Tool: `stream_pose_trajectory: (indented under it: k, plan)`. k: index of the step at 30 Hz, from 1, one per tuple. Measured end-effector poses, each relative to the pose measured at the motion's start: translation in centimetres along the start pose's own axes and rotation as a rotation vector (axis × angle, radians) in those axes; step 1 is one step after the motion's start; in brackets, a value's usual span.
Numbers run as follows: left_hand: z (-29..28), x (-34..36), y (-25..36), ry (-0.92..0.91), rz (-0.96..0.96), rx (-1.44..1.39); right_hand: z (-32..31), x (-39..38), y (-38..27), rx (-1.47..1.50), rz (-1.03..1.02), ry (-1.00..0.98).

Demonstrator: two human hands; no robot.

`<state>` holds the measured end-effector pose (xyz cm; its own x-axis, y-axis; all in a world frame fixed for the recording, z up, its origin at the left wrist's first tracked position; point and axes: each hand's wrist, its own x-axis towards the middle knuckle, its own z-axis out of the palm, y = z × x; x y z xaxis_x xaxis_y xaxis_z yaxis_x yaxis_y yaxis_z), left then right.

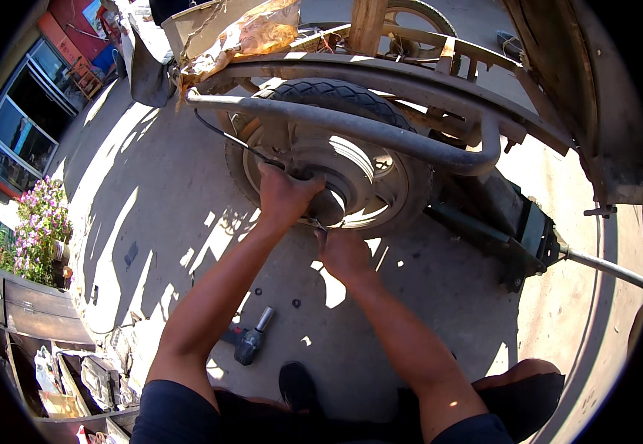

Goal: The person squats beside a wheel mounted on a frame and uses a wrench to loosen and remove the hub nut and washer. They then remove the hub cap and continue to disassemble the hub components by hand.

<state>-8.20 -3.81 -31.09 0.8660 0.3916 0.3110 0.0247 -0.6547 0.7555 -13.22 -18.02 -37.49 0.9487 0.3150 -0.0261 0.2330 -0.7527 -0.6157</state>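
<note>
A spoked wheel with a black tyre stands under a raised metal vehicle frame. At its hub is a round metal drum. My left hand is at the drum's near left side, its thumb stretched toward the drum and its fingers curled; what they grip is hidden. A black cable runs from the frame's tube down to this hand. Lower and to the right, my right hand is closed around a small tool whose metal tip reaches the drum's lower edge; its kind is unclear.
A grey bent tube crosses above the wheel. To the right stands a dark jack with a long handle. An impact wrench with a socket lies near my foot, close to a nut. Lower left is a compartmented tray.
</note>
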Motion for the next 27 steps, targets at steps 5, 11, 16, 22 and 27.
stream_pose_trajectory:
  k: [5,11,16,22,27]
  plan:
    - [-0.5,-0.1,-1.5,0.043,-0.124,-0.215,-1.0,0.4,-0.4,-0.027,0.029,-0.104]
    - [-1.4,-0.2,-5.2,-0.045,-0.592,-0.526,0.7,0.8,1.1,-0.052,0.011,-0.004]
    - [-1.0,-0.1,-5.8,0.010,-0.455,-0.447,0.9,0.2,1.5,-0.013,0.014,0.032]
    - [-1.5,-0.4,-3.9,-0.026,-0.368,-0.399,-1.5,-0.1,0.1,-0.056,-0.035,0.032]
    - [-1.0,-0.2,-2.7,0.008,-0.206,-0.385,-2.9,0.0,-0.8,-0.066,-0.011,-0.027]
